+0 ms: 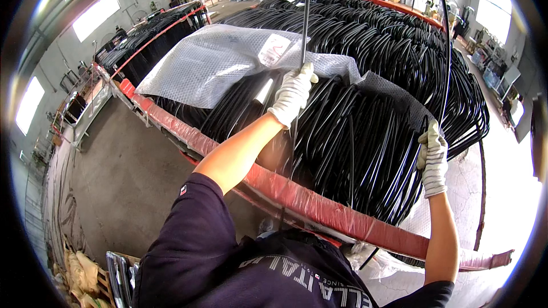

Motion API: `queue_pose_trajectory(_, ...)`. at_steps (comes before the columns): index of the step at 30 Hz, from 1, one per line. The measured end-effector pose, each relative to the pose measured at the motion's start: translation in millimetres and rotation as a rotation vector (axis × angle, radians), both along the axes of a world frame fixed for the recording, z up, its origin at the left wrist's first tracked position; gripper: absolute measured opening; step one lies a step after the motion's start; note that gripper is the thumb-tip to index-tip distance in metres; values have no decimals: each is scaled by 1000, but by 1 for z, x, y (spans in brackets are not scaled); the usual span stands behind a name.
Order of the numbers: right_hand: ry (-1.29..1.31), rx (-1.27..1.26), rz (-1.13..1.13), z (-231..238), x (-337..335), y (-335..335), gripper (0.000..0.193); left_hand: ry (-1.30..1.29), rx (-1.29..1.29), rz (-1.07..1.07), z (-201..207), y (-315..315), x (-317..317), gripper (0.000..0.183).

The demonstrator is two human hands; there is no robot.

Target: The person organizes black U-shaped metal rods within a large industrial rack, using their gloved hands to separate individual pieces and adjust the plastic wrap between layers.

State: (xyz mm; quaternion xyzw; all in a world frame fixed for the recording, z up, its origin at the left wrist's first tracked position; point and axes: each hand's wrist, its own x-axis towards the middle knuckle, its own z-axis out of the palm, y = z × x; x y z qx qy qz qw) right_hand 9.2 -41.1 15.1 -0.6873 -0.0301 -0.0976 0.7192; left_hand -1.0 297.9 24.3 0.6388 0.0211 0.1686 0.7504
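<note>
My left hand (293, 96), in a white knit glove, is closed around one straight leg of a thin black bent tube (306, 20). My right hand (434, 158), gloved the same way, is wrapped around a second leg, which curves over at the upper right. The two legs look like one frame, but the top between them is out of view. Below and beyond both hands lie dense rows of black bent tubes (357, 148). A sheet of clear bubble wrap (197, 60) with a white paper label (274, 49) covers part of them, just left of my left hand.
A rail wrapped in red film (325, 202) runs along the near edge of the rack, close to my body. Another loaded rack (151, 43) stands at the far left. Crumpled clear plastic (374, 259) hangs below the rail. Metal pieces (119, 276) stand at the lower left.
</note>
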Motion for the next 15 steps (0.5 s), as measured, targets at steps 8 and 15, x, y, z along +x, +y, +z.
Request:
queue_pose_trajectory(8, 101, 32, 61, 6, -9, -1, 55, -35, -71, -43, -3, -1, 1, 40)
queue_pose_trajectory(15, 45, 29, 66, 5, -10, 2, 55, -58, -98, -3, 10, 1, -2, 36)
